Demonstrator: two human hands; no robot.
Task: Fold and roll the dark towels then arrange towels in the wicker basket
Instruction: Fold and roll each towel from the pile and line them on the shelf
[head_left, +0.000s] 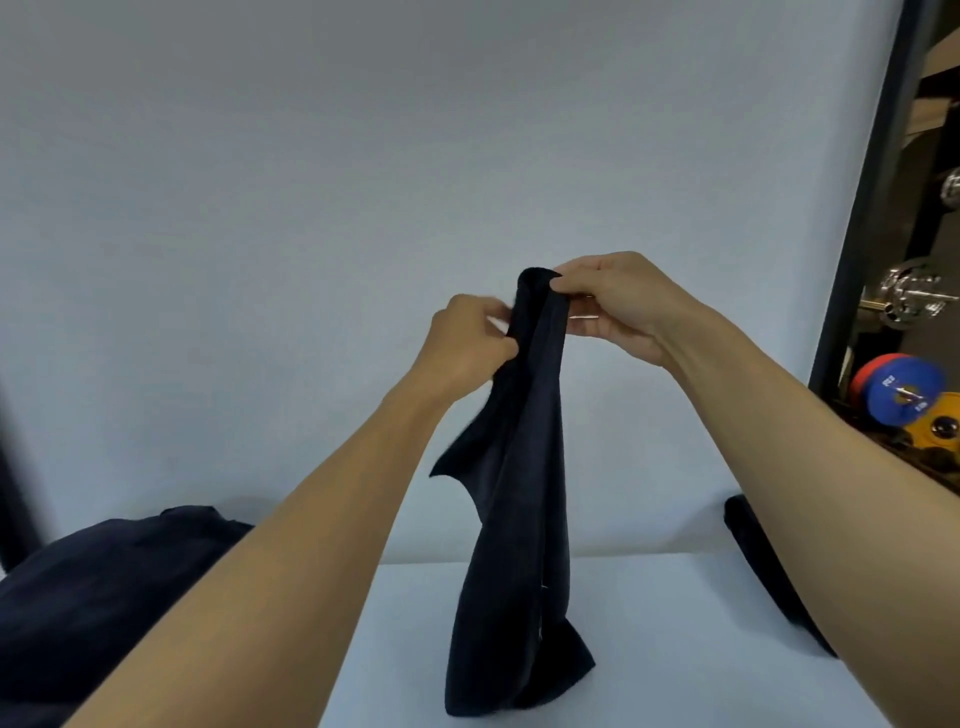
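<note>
A dark navy towel hangs bunched in the air over the white table, and its lower end rests crumpled on the tabletop. My left hand grips the towel's left side just below the top. My right hand pinches the top edge from the right. A heap of more dark towels lies at the left of the table, partly behind my left forearm. Another dark towel lies at the right, partly hidden by my right forearm. No wicker basket is in view.
A plain pale wall stands right behind the table. A black frame runs down the right side. Behind it are weight plates and chrome equipment.
</note>
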